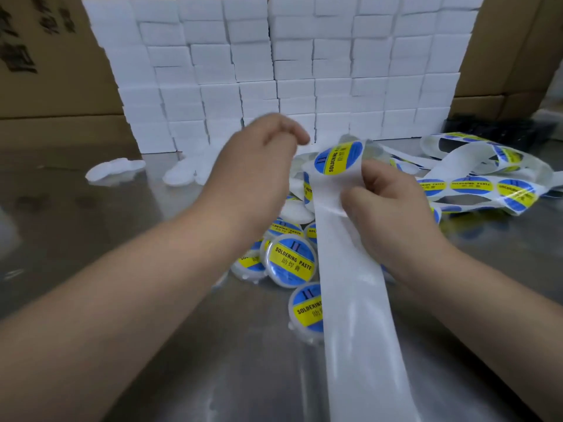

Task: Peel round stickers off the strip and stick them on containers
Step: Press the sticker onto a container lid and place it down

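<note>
Gripping the long white paper backing strip (350,300), your right grip (393,205) is closed on it just below the strip's raised end, with the thumb pressed on its face. At that end sits 1 round blue-and-yellow sticker (338,158) printed SOLDERING PASTE, which stands up above your fingers. Below your grip the strip runs bare (no stickers on this stretch) down toward you and out of the bottom of the view.

Your left grip (259,166) hangs in the air just left of that sticker with its fingers curled. It is blurred, so you cannot tell whether the fingertips pinch anything or touch the sticker's edge.

Under your hands, a cluster of round white plastic containers (291,258) lies on the shiny steel counter (122,254). Several already carry the same blue-and-yellow label on their lids, and the strip crosses over some of them.

To your right, the rest of the strip lies in loose loops on the counter, carrying a row of unpeeled stickers (472,187).

Farther left on the counter lie 2 plain white rounded pieces (115,169), too blurred to identify.

Behind everything, a wall of stacked white boxes (274,71) stands on the counter, flanked by brown cardboard cartons (45,86).
</note>
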Motion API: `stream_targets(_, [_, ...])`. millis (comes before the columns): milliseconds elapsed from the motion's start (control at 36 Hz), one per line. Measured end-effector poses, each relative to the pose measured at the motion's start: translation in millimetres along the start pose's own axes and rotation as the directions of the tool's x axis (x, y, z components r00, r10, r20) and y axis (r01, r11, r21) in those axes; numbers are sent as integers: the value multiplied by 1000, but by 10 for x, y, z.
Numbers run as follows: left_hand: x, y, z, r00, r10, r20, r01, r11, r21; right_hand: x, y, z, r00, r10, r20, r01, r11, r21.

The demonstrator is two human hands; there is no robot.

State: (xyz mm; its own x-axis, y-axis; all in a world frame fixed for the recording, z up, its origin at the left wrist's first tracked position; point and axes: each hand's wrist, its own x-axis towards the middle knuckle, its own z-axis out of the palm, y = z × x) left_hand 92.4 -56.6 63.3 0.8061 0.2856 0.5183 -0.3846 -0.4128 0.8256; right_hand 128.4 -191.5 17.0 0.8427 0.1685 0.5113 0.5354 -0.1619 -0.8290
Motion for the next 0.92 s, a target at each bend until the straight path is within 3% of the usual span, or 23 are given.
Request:
stream_targets(194, [-320,-165,-34,986,158,-46,-140,954,264,-19,-22,23,974,-215,65,223,957,-186])
stream_targets(306, [-326,-264,-26,961,273,56,-268,852,451,-33,-32,36,960,-244,135,268,941,-208])
stream_targets(472, [-365,-297,-93,914,386,129,-395,764,510,-41,-25,42,903,-354,244,400,899,-176])
stream_targets(639, [-373,-313,-104,901,413,128,-418,753,509,-56,-21,42,912,-311,268,356,924,-142])
stream_targets(750, [-372,-311,-127,935,348,64,-340,835,432,-63,-34,39,931,-249,267,286,952,-107])
stream_targets(833, [-327,-343,-143,977,201,-78,-161,921,354,-74,-34,32,941,-189,281,227,968,-108])
stream_targets(917, [-238,-392,-193,974,24,-227,31,970,240,-69,-17,21,949,-144,281,181,977,-109])
